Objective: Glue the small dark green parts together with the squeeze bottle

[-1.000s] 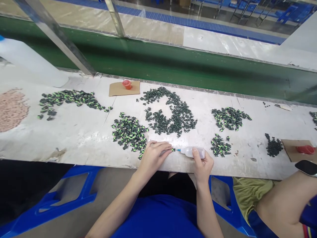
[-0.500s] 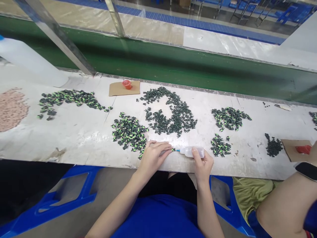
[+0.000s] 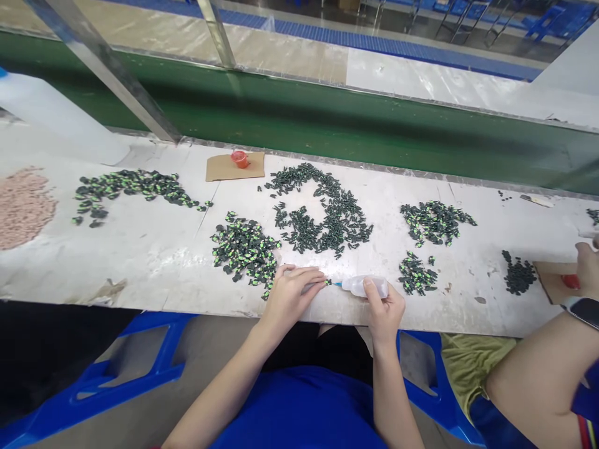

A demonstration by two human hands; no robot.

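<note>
Near the front edge of the white table, my left hand (image 3: 297,290) pinches a small black and green piece (image 3: 328,282) at its fingertips. My right hand (image 3: 384,307) grips a clear squeeze bottle (image 3: 365,286), lying nearly level, its blue tip pointing left at the piece. Whether tip and piece touch is too small to tell. Beside my left hand spreads a pile of black and green pieces (image 3: 246,249). Beyond both hands lies a ring-shaped heap of small dark green pieces (image 3: 346,218).
A red cup (image 3: 240,159) stands on cardboard (image 3: 218,169) at the back. More black and green piles (image 3: 435,222) lie right and left, with pinkish pieces (image 3: 23,209) far left. At the right, a co-worker's hand (image 3: 588,268) is over another cardboard. A metal post (image 3: 112,75) slants at left.
The co-worker's hand and watch at the right have moved, and the hand now shows over the cardboard near the red container. My own hands have hardly moved.
</note>
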